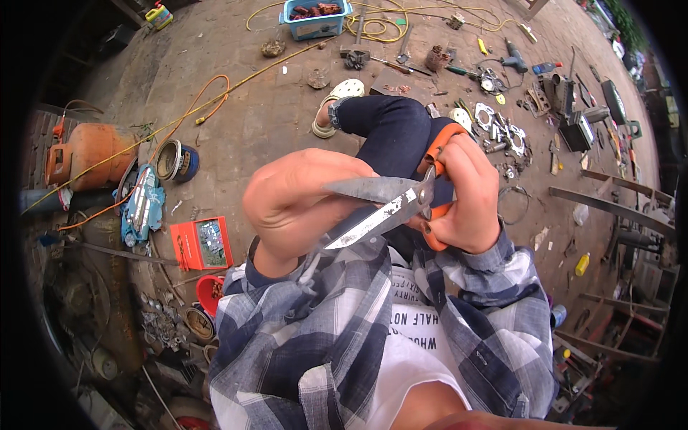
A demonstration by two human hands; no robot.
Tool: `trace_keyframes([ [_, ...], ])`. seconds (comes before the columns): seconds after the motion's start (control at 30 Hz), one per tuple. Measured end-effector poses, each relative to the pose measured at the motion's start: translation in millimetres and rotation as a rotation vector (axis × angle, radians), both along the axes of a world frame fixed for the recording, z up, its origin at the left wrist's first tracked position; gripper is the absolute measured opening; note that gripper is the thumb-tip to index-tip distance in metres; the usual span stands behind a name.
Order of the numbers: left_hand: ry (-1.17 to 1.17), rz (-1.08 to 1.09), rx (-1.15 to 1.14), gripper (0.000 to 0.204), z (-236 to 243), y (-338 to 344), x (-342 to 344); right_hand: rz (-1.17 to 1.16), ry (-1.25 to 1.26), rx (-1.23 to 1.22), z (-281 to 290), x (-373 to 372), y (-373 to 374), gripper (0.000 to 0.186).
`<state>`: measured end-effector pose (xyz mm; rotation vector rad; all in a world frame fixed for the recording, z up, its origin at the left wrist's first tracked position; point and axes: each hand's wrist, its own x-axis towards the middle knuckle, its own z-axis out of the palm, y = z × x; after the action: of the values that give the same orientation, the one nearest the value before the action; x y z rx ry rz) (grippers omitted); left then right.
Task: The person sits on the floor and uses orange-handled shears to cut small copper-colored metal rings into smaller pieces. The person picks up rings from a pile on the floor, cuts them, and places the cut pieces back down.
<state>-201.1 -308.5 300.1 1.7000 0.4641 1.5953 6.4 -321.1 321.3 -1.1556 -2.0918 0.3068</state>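
Note:
A pair of shears (385, 213) with grey metal blades and orange handles is in my right hand (469, 192), whose fingers are wrapped round the handles. Its blades point left and stand apart, and the lower blade has a bright, patchy surface. My left hand (304, 195) is closed just behind the blades, with its fingers reaching toward the pivot. The blades hide its fingertips, so what they hold cannot be made out. Both hands are above my lap, over dark jeans (390, 129).
An orange gas cylinder (93, 155) stands at left, near a red box (203, 244). A blue tub (315, 27) of copper-coloured pieces sits far ahead. Yellow hose (276, 56) crosses the ground. Metal parts (502, 132) and tools lie at right, beside a metal frame (609, 204).

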Motion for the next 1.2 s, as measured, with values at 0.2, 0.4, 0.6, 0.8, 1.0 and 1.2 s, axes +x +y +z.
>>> trace_keyframes([
  [0.2, -0.282, -0.090, -0.229, 0.016, -5.5, -4.4, 10.0, -0.041, -0.010, 0.064, -1.2, -1.4, 0.8, 0.055],
  [0.4, -0.221, -0.034, -0.145, 0.014, -7.7, -1.1, 8.0, -0.031, -0.017, 0.062, 0.2, -0.5, 1.9, 0.055],
  [0.6, -0.149, 0.074, -0.115, 0.018, -6.2, -2.2, 7.5, -0.018, -0.057, 0.042, 5.4, -1.1, 1.8, 0.054],
  [0.8, -0.167, 0.081, -0.158, 0.022, -9.6, -3.9, 5.2, -0.040, -0.093, -0.013, 6.3, -0.7, -0.4, 0.053],
  [1.0, -0.154, 0.117, -0.170, 0.024, -9.5, -3.9, 6.5, -0.065, -0.079, -0.014, 7.1, -3.9, -0.2, 0.051],
  [1.2, -0.155, 0.130, -0.193, 0.023, -10.8, -4.0, 9.5, -0.110, -0.086, 0.013, 3.6, -4.9, -1.6, 0.049],
])
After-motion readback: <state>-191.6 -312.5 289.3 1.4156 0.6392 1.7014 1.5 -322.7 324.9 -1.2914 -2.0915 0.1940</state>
